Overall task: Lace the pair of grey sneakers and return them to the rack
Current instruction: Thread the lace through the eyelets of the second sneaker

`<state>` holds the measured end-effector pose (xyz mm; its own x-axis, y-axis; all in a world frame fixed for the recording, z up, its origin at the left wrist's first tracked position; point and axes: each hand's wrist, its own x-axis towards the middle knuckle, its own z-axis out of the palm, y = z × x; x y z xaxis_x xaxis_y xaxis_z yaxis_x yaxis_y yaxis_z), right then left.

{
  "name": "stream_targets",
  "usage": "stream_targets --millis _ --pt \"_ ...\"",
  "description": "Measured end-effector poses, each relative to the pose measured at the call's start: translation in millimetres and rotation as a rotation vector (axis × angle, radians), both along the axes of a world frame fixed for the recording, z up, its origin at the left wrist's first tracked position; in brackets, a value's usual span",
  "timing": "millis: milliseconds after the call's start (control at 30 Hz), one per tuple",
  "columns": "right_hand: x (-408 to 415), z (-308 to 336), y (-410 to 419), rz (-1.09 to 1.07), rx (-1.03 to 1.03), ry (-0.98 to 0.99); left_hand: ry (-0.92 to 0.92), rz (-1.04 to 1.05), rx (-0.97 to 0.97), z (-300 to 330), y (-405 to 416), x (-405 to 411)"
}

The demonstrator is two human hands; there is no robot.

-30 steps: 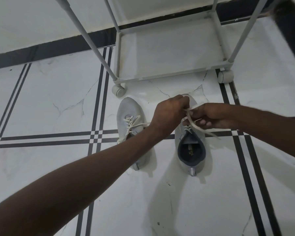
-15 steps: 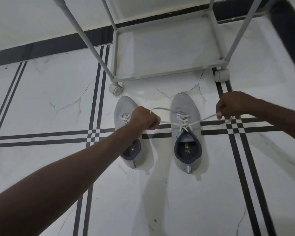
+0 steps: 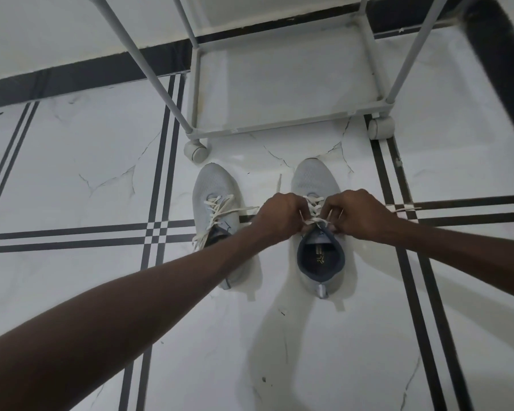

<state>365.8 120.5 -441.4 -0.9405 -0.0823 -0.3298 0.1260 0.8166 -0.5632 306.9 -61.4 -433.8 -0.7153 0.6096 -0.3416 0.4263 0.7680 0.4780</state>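
Observation:
Two grey sneakers stand side by side on the tiled floor, toes toward the rack. The left sneaker has loose white laces trailing over its side. The right sneaker shows its dark opening toward me. My left hand and my right hand meet over its tongue, each pinching a strand of its white lace. One lace end trails out to the right on the floor. My left forearm crosses over the heel half of the left sneaker.
A white wheeled shoe rack stands just beyond the toes, its bottom shelf bare, with castors at the front left and front right. The floor is white marble tile with black stripes; a dark skirting runs along the far wall.
Half a second ago my hands were spread wide, pulling the lace ends taut to either side. Now both have come back together over the right sneaker's tongue.

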Motion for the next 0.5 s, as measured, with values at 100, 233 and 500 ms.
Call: stream_targets --millis 100,233,500 --pt "4 -5 7 -0.016 0.008 0.059 -0.044 0.050 0.038 -1 -5 -4" --pt "7 -3 15 0.034 0.057 0.088 0.063 -0.025 0.030 -2 -18 1" --pt "19 -14 25 0.129 0.175 0.074 0.299 -0.219 0.011 -20 -36 23"
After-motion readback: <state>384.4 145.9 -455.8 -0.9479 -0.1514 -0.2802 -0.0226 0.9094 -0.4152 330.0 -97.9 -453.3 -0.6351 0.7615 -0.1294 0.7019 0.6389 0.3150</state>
